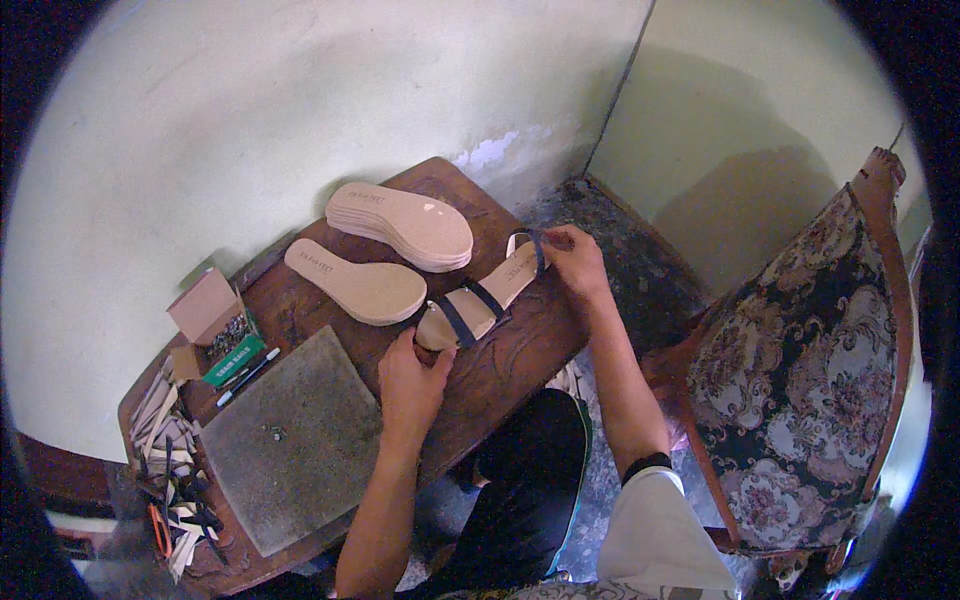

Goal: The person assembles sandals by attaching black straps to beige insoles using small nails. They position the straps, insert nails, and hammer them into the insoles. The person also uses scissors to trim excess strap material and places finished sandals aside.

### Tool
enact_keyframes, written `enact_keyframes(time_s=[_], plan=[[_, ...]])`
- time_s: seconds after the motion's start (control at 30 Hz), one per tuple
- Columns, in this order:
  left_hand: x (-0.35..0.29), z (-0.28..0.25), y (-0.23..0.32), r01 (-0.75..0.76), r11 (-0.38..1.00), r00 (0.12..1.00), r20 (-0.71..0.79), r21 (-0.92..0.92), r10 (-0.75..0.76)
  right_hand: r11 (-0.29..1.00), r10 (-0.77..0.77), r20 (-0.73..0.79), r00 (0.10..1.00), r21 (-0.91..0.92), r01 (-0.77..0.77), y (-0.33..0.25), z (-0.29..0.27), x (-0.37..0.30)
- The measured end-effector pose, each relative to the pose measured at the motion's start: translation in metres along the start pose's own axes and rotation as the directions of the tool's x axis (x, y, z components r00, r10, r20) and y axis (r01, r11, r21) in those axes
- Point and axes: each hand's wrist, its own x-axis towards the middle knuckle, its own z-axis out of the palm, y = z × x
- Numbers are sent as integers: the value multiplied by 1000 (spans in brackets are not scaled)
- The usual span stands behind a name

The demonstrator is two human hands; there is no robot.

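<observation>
Between my hands, over the right part of the table, is a tan sandal [478, 308] with dark straps and a heel strap. My left hand [415, 372] is closed on its toe end, thumb and fingers at the edge. My right hand [572, 262] pinches the dark heel strap at the far end. Just left of the sandal lies a single tan insole [358, 284]. Behind that sits a stack of similar insoles [400, 225].
The wooden table [480, 395] stands against the wall. On it are a dark square slab [290, 440], an open box of small nails [222, 335], a pen [248, 377] and a heap of strap scraps [172, 455]. A floral-upholstered chair [800, 370] stands at right.
</observation>
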Motion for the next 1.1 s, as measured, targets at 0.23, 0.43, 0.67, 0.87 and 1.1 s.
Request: enact_keyframes(time_s=[0.23,0.43,0.67,0.87,1.1], plan=[[-1,-2,-5,14,1000,999,38,9,-14,835,175,252,952,474,-279,-5,-8,-2],[-3,-11,6,65,997,991,113,47,-70,824,291,226,930,435,-363,-27,-9,-15],[-3,-3,-1,-14,996,985,172,83,0,810,112,107,988,567,-154,-20,-6,-38],[-11,-5,10,4,999,968,249,48,-16,847,349,417,839,244,-473,-43,-23,-64],[-12,17,9,-99,991,952,281,-89,120,878,233,419,878,297,-375,-49,-20,-61]])
